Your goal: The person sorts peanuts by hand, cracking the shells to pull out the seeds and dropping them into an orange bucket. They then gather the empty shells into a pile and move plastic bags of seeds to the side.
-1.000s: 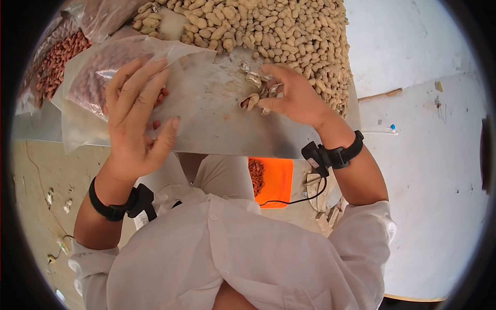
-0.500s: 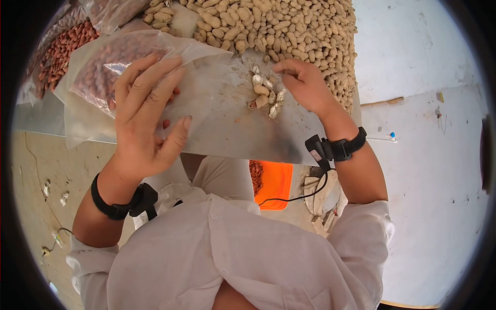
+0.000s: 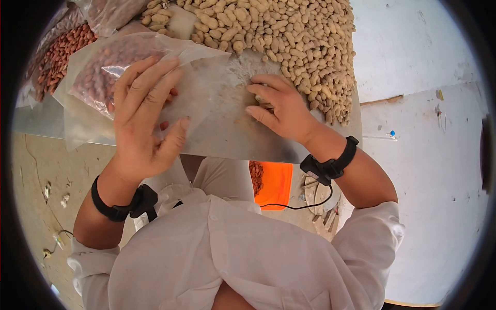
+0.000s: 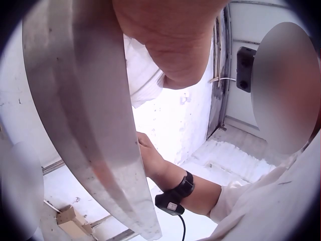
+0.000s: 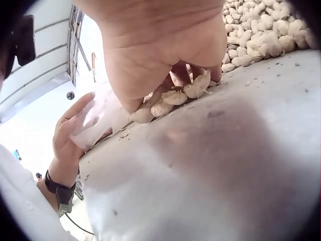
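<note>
Head view is showing both hands working over the dull grey metal worktop. The right hand is lying palm-down at the near edge of the big heap of pale unshelled peanuts, its fingers curling round a small cluster of pale peanut pods; the right wrist view is confirming it, with pods tucked under the fingertips and resting on the metal. The left hand is spreading its fingers straight and pressing flat on the clear plastic bag of reddish shelled peanuts, pinning it against the worktop near the front edge. Further clear bags of red kernels are sitting behind it at the far left. Below the worktop an orange tray is peeking out; it is probably holding more kernels, though the view there is poor.

Judging by this, the gathering step is in hand: pods are being raked out of the heap. The next move is likely calling for a firm pinch on a single pod, with the bag kept steady for the kernels.
</note>
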Action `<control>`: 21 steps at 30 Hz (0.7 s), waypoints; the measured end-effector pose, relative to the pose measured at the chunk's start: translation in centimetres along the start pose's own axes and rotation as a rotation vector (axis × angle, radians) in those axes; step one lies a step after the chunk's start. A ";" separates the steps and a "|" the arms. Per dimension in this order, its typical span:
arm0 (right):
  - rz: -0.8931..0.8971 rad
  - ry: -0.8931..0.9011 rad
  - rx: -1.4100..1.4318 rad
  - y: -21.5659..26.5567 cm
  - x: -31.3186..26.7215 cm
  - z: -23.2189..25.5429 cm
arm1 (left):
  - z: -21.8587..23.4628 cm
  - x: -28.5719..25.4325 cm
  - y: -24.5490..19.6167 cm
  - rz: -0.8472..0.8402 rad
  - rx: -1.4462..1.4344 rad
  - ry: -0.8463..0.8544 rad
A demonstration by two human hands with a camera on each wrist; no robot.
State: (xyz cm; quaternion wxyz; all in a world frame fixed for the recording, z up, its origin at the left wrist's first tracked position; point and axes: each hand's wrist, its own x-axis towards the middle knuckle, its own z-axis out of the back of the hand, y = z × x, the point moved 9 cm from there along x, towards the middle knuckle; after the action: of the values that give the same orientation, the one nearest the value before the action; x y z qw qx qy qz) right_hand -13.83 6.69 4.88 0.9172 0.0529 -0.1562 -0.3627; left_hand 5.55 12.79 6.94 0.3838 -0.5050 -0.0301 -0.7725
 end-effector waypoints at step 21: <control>-0.189 -0.272 -0.112 -3.6 -13.1 4.6 | -0.8 -0.1 -0.5 -0.009 0.079 0.072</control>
State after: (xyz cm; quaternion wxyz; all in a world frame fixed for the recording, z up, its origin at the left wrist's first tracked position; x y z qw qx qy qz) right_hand -26.66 13.11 5.24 0.8509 -0.0332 -0.2528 -0.4594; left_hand 4.64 12.81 6.66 0.4007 -0.4610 -0.0490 -0.7902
